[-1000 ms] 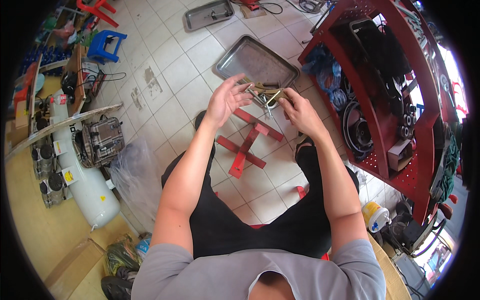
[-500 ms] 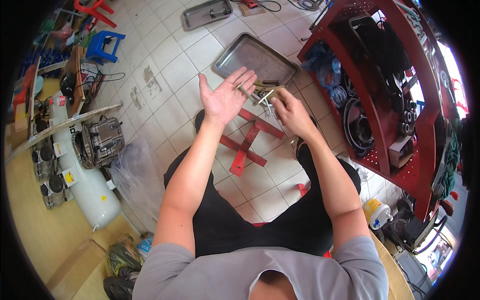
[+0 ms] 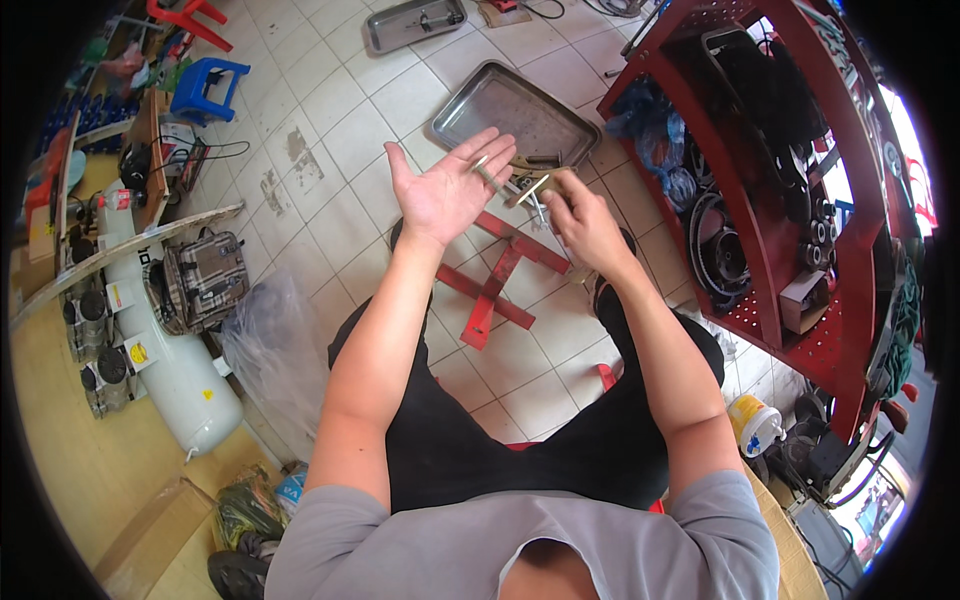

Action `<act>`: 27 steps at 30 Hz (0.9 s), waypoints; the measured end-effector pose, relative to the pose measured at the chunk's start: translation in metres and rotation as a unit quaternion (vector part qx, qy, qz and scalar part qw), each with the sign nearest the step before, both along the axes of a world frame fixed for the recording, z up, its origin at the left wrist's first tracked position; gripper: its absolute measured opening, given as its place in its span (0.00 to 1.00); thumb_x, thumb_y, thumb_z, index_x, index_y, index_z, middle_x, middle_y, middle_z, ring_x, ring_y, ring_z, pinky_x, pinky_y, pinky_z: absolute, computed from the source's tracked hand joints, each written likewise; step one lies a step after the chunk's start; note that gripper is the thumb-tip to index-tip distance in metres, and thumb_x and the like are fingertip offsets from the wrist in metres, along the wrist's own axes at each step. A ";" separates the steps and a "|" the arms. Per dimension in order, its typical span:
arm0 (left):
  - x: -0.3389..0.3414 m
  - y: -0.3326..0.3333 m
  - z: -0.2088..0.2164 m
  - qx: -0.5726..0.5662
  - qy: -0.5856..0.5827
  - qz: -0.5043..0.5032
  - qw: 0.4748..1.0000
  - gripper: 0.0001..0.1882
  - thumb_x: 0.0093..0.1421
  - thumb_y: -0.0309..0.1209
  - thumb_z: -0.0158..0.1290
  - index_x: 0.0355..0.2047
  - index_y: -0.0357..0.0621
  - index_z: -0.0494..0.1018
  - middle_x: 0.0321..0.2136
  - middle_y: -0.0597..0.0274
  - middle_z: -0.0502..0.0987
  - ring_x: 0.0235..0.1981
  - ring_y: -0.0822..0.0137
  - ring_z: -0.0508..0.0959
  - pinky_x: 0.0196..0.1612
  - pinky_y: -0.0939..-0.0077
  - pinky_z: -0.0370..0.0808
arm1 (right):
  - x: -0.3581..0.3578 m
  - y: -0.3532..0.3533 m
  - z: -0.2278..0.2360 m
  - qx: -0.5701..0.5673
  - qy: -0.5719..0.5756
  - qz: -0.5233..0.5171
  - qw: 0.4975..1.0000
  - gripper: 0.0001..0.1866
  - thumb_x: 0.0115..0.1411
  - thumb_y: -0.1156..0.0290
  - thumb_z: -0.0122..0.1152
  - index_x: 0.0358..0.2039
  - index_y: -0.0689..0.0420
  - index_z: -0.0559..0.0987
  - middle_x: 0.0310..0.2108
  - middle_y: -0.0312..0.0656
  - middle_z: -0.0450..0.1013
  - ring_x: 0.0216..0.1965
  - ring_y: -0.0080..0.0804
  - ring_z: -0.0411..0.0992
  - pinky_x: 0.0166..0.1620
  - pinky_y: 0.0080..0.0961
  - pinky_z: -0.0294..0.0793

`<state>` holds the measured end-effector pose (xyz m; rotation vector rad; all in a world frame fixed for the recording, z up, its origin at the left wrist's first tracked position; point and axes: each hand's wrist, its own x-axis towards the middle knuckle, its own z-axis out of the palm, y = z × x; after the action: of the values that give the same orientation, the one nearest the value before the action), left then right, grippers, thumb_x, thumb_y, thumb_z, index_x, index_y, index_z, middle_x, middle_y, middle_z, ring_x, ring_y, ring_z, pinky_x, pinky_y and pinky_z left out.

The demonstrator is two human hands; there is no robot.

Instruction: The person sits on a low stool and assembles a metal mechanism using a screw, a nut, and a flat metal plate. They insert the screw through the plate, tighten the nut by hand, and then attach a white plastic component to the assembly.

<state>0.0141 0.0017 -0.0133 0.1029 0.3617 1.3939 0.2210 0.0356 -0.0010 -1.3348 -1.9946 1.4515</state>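
My left hand [image 3: 440,200] is held palm up, its fingers stretched out and thumb spread. Across the fingers lies a short metal pin with a broader end [image 3: 487,172], not gripped. Close by on the right, my right hand [image 3: 583,222] is closed, thumb and fingers pinched at a thin, pale metal rod [image 3: 533,190] that slants toward the left palm. The rod's far part and the fingers' undersides are partly hidden. Below both hands stands a red metal frame [image 3: 490,290] on the floor between my feet, with small silver metal parts near its upper end.
A steel tray [image 3: 470,85] lies beyond my hands, with another tray [image 3: 415,28] farther off. At right stands a red shelf rack [image 3: 765,320] with wheels and parts. A white tank [image 3: 190,390], plaid bag [image 3: 205,280] and blue stool [image 3: 208,92] are at left.
My left hand has shifted slightly up and left with the pin still across its fingers. The right hand has moved up a little, and the rod has shifted slightly with it.
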 end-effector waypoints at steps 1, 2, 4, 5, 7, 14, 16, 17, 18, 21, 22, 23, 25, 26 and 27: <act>-0.001 0.001 0.000 -0.012 0.011 0.005 1.000 0.65 0.49 0.78 0.27 0.63 0.22 0.44 0.64 0.34 0.47 0.67 0.44 0.47 0.67 0.57 0.46 | 0.001 0.002 -0.001 0.018 -0.006 -0.020 1.000 0.10 0.64 0.65 0.50 0.40 0.57 0.69 0.24 0.54 0.71 0.30 0.53 0.73 0.33 0.39 0.69; -0.002 0.003 -0.001 -0.025 0.021 0.010 0.999 0.65 0.49 0.78 0.27 0.63 0.22 0.44 0.64 0.34 0.47 0.67 0.44 0.47 0.67 0.57 0.46 | 0.002 0.003 -0.001 0.037 -0.011 -0.041 0.998 0.10 0.64 0.65 0.50 0.41 0.58 0.69 0.24 0.55 0.71 0.30 0.54 0.73 0.33 0.39 0.69; -0.003 0.003 -0.004 -0.042 0.054 0.024 0.997 0.65 0.49 0.78 0.27 0.63 0.21 0.43 0.64 0.33 0.47 0.67 0.45 0.48 0.67 0.57 0.47 | 0.001 0.002 0.001 0.021 0.013 -0.020 0.999 0.10 0.64 0.65 0.50 0.41 0.57 0.69 0.23 0.54 0.71 0.29 0.53 0.73 0.32 0.39 0.69; -0.003 0.002 -0.007 -0.047 0.074 0.033 0.996 0.65 0.50 0.78 0.27 0.63 0.21 0.43 0.64 0.33 0.47 0.67 0.45 0.48 0.67 0.57 0.47 | 0.001 -0.001 0.003 0.017 0.031 0.012 0.999 0.10 0.64 0.65 0.50 0.41 0.57 0.69 0.23 0.54 0.71 0.29 0.53 0.73 0.33 0.40 0.69; -0.001 0.001 -0.006 -0.038 0.073 0.027 0.996 0.64 0.51 0.77 0.28 0.63 0.22 0.43 0.64 0.33 0.47 0.67 0.46 0.48 0.67 0.57 0.48 | -0.001 -0.005 0.004 -0.001 0.038 0.048 0.998 0.10 0.64 0.65 0.50 0.41 0.57 0.69 0.23 0.54 0.72 0.29 0.53 0.73 0.33 0.40 0.70; -0.002 0.004 -0.010 -0.030 0.061 -0.009 0.998 0.60 0.54 0.73 0.32 0.63 0.22 0.43 0.64 0.34 0.49 0.67 0.48 0.48 0.66 0.58 0.49 | 0.005 0.007 -0.007 0.036 -0.009 -0.092 0.995 0.11 0.64 0.65 0.50 0.41 0.58 0.70 0.25 0.54 0.73 0.29 0.52 0.75 0.33 0.37 0.71; -0.001 0.005 -0.009 -0.042 0.086 -0.008 0.995 0.59 0.55 0.72 0.32 0.63 0.22 0.43 0.63 0.34 0.49 0.67 0.48 0.49 0.66 0.58 0.50 | 0.006 0.009 -0.003 0.032 0.002 -0.090 0.995 0.11 0.64 0.65 0.50 0.41 0.58 0.70 0.24 0.54 0.73 0.28 0.50 0.74 0.33 0.36 0.71; 0.001 0.004 -0.009 -0.056 0.090 0.001 0.994 0.58 0.55 0.71 0.32 0.63 0.22 0.43 0.63 0.34 0.50 0.66 0.48 0.50 0.66 0.57 0.50 | 0.006 0.006 0.001 -0.008 0.025 -0.048 0.998 0.11 0.64 0.65 0.49 0.41 0.58 0.70 0.23 0.52 0.73 0.26 0.48 0.73 0.33 0.35 0.70; 0.002 0.002 -0.008 -0.071 0.094 0.011 0.993 0.58 0.56 0.71 0.32 0.63 0.22 0.43 0.63 0.34 0.50 0.66 0.48 0.51 0.66 0.57 0.50 | 0.004 0.002 0.007 -0.021 0.027 -0.007 0.999 0.11 0.64 0.65 0.49 0.41 0.58 0.70 0.23 0.51 0.73 0.25 0.47 0.73 0.33 0.35 0.70; 0.003 0.002 -0.008 -0.027 0.022 -0.031 0.999 0.55 0.57 0.68 0.34 0.62 0.22 0.45 0.62 0.34 0.52 0.64 0.48 0.55 0.65 0.56 0.51 | -0.001 -0.003 0.006 -0.032 0.018 0.058 0.998 0.11 0.64 0.64 0.49 0.42 0.57 0.70 0.22 0.52 0.73 0.25 0.48 0.73 0.33 0.37 0.70; 0.003 0.003 -0.009 -0.040 0.039 -0.032 0.998 0.54 0.58 0.67 0.35 0.62 0.23 0.46 0.62 0.35 0.52 0.64 0.48 0.55 0.65 0.57 0.52 | 0.000 -0.002 0.001 0.000 0.007 0.032 0.999 0.11 0.64 0.64 0.49 0.42 0.57 0.70 0.23 0.52 0.73 0.26 0.48 0.73 0.33 0.37 0.70; 0.004 0.004 -0.010 -0.052 0.056 -0.033 0.997 0.52 0.59 0.65 0.36 0.62 0.23 0.47 0.63 0.35 0.52 0.64 0.48 0.55 0.65 0.57 0.53 | 0.003 0.001 -0.004 0.033 -0.004 0.006 0.999 0.11 0.64 0.64 0.49 0.42 0.57 0.70 0.23 0.52 0.73 0.26 0.49 0.73 0.33 0.38 0.70; 0.000 0.005 -0.017 -0.058 0.099 -0.042 0.993 0.47 0.61 0.60 0.38 0.61 0.24 0.49 0.62 0.37 0.53 0.64 0.49 0.56 0.64 0.57 0.54 | 0.005 0.003 -0.005 0.072 -0.037 -0.048 0.996 0.11 0.64 0.64 0.50 0.42 0.57 0.70 0.23 0.53 0.73 0.28 0.52 0.74 0.33 0.40 0.70; -0.004 0.007 -0.023 -0.052 0.123 -0.052 0.990 0.45 0.62 0.58 0.39 0.61 0.25 0.50 0.62 0.38 0.55 0.64 0.50 0.56 0.64 0.58 0.55 | 0.005 0.004 -0.003 0.055 -0.024 -0.050 0.997 0.11 0.64 0.64 0.50 0.42 0.57 0.70 0.23 0.53 0.72 0.28 0.51 0.73 0.33 0.40 0.70; -0.005 0.008 -0.023 -0.046 0.147 -0.063 0.986 0.42 0.63 0.55 0.40 0.61 0.26 0.51 0.62 0.39 0.56 0.64 0.51 0.57 0.64 0.58 0.56 | 0.005 0.005 -0.002 0.037 -0.012 -0.053 0.998 0.11 0.64 0.64 0.50 0.42 0.57 0.70 0.22 0.53 0.72 0.27 0.51 0.73 0.33 0.39 0.69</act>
<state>0.0094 0.0098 -0.0363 0.2523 0.6536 1.2362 0.2260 0.0404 -0.0030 -1.4104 -1.9406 1.3079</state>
